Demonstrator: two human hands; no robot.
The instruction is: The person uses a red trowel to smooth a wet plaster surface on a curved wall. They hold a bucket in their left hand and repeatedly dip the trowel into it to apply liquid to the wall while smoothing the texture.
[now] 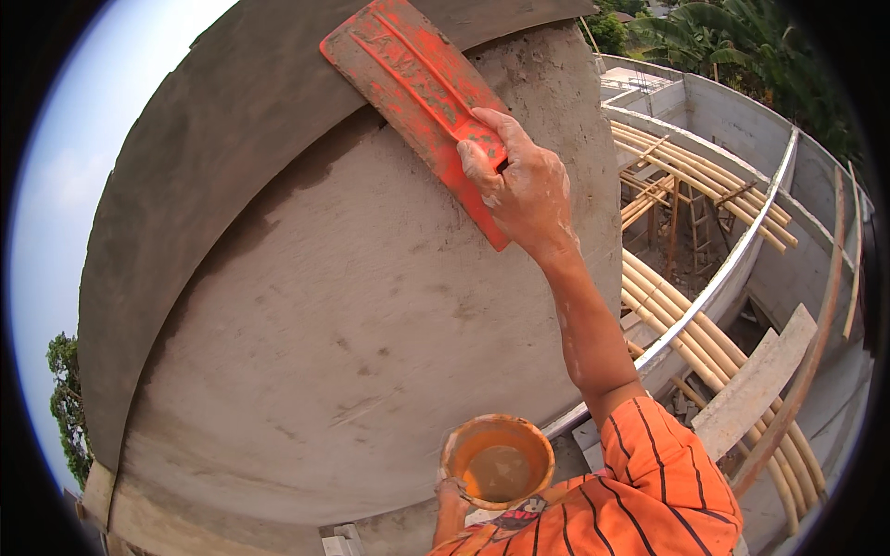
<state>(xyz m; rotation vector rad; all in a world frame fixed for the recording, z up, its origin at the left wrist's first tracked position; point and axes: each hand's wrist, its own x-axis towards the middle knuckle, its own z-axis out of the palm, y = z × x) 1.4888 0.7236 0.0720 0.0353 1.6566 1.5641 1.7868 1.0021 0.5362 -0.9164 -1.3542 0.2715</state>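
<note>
My right hand (524, 181) is closed round the handle of an orange plastering float (417, 102), whose back is smeared with grey mortar. The float lies slanted near the top of the wall, across the edge of a raised band of darker plaster (185, 176). Low in front of me, my left hand (451, 491) grips the rim of an orange bucket (452, 454). Cloudy greyish liquid (502, 471) stands in the bucket. My left fingers show only in part.
A paler plastered wall (371, 306) fills the middle. To the right, bamboo poles (705, 352) span openings between grey walls far below, with a ladder (699, 222) and a leaning board (756, 380). Trees (742, 46) stand beyond.
</note>
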